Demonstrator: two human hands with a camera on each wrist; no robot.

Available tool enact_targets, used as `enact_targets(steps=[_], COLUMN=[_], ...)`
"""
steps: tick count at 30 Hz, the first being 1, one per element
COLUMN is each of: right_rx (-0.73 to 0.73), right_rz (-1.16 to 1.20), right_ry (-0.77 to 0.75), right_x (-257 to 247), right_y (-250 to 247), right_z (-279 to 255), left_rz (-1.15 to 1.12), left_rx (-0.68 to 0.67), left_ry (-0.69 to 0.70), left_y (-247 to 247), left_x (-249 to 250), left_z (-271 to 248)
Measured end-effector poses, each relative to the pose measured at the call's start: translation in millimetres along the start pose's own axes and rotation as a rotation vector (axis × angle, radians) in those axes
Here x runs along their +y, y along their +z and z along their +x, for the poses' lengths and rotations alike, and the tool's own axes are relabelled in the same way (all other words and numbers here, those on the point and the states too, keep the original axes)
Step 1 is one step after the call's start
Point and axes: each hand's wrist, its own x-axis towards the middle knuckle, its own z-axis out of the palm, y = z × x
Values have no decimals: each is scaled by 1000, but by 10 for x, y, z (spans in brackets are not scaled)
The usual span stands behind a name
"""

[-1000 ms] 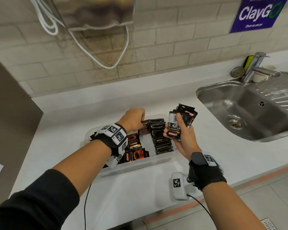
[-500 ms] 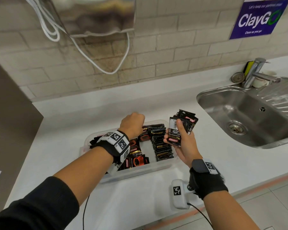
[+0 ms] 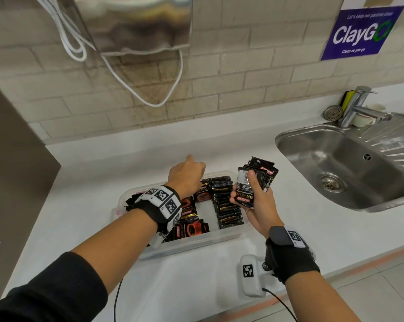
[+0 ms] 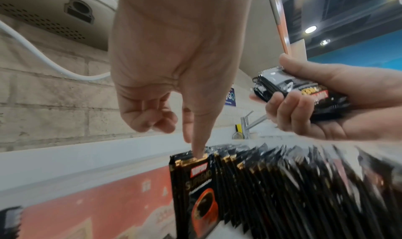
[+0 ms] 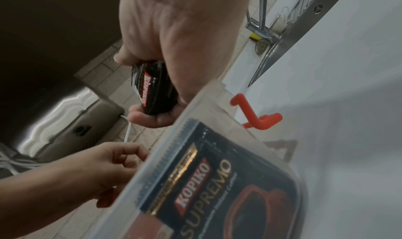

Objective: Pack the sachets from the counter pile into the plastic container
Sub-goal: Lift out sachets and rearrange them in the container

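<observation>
A clear plastic container point(image 3: 196, 242) sits on the white counter. A row of black sachets point(image 3: 226, 205) stands on edge in its right half, and more sachets point(image 3: 194, 226) lie flat on the left. My left hand point(image 3: 187, 173) hovers over the far end. Its index fingertip point(image 4: 197, 152) touches the top edge of a standing sachet point(image 4: 193, 182), and the other fingers are curled. My right hand point(image 3: 243, 189) grips a bundle of sachets point(image 3: 256, 180) above the container's right rim, thumb across the front. The bundle point(image 5: 154, 91) fills that palm.
A steel sink point(image 3: 349, 168) with a tap point(image 3: 359, 105) lies to the right. A steel wall unit point(image 3: 136, 22) with a looping white cable point(image 3: 150, 98) hangs behind the container. A dark panel point(image 3: 10, 159) bounds the left. A red latch point(image 5: 256, 115) sticks out from the container.
My left hand has risen from a fist over the sachets and shifted toward the far rim, with its index finger pointing down. The right hand still holds its bundle in about the same place.
</observation>
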Motion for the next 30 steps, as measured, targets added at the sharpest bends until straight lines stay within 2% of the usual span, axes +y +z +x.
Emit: enact_targets(steps=[2, 6, 9, 13, 21, 30], right_rx=[11, 22, 21, 14, 18, 19], right_rz=[1, -7, -10, 9, -4, -19], right_ry=[-6, -18, 0, 26, 36, 42], right_x=[0, 0, -1, -3, -8, -21], right_y=[8, 20, 14, 10, 26, 10], right_z=[5, 11, 21, 26, 18, 16], left_rz=[-90, -400, -542, -716, -827, -947], left_rx=[4, 12, -10, -6, 39, -109], left_ry=[36, 275, 338, 299, 197, 255], left_y=[-52, -234, -325, -321, -256, -412], left_x=[17, 154, 338, 523, 615, 430], left_z=[-6, -65, -126, -145, -192, -269])
